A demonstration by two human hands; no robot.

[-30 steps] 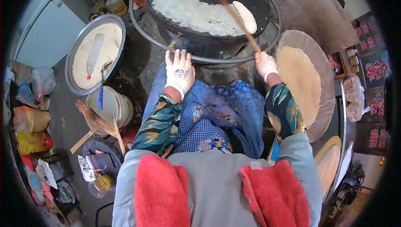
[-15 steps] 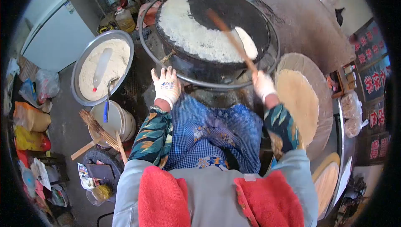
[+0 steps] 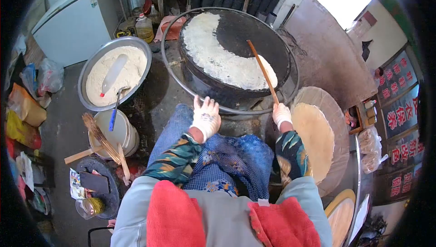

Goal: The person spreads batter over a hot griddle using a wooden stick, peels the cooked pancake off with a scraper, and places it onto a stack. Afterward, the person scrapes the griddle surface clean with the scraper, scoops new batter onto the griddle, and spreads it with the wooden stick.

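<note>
A round black griddle (image 3: 240, 33) bears a curved band of pale batter (image 3: 209, 58) along its left and front side. My right hand (image 3: 282, 114), in a white glove, is closed round the end of a long wooden spreader (image 3: 262, 73), which slants over the batter's right end. Below the griddle's front, my gloved left hand (image 3: 206, 117) has its fingers spread at the metal ring (image 3: 236, 111) and holds nothing. Just right of my right hand, a thin round flatbread (image 3: 313, 140) lies on a larger round mat (image 3: 338, 142).
At the left, a metal basin (image 3: 83, 83) holds dough (image 3: 120, 67) and a clear bottle (image 3: 114, 72). A bucket (image 3: 129, 131) with a brush (image 3: 100, 133) stands below it. A small round stand (image 3: 111, 197) carries a cup (image 3: 89, 207). Bags (image 3: 50, 76) line the far left.
The view has tilted up, showing more of the griddle's far side. The spreader's far end has moved right, nearer the batter's right end. My left hand has shifted right along the ring.
</note>
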